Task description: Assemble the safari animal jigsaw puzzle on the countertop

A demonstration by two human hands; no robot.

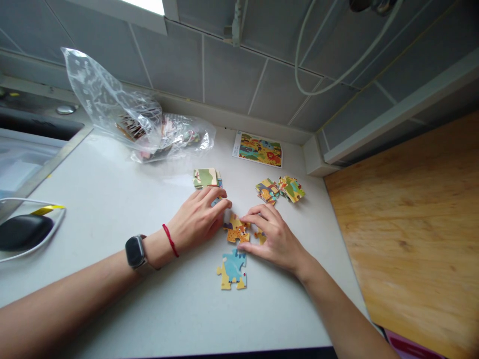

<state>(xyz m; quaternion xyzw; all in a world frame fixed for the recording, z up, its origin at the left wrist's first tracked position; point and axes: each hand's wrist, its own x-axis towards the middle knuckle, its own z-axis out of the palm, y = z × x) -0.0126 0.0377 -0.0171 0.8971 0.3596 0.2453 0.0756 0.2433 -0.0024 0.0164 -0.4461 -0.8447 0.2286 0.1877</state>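
Observation:
On the white counter, my left hand [202,214] rests with bent fingers over some puzzle pieces, a bit of blue showing beneath them; what its fingertips hold, if anything, is hidden. My right hand [273,234] has its thumb and fingers around the right edge of an orange leopard piece [238,233]. Another yellow piece [261,236] shows partly under the right palm. Just below the leopard piece lies a blue animal piece [234,269] with yellow edges. A stack of green pieces [205,178] sits behind my left hand, and a loose pile [292,189] is behind my right.
A picture card [259,148] lies near the wall. Left of it is a clear plastic bag [149,124] with more pieces. A black object [26,232] with a white cord and a sink edge [48,167] are at left; a wooden board [411,224] is at right.

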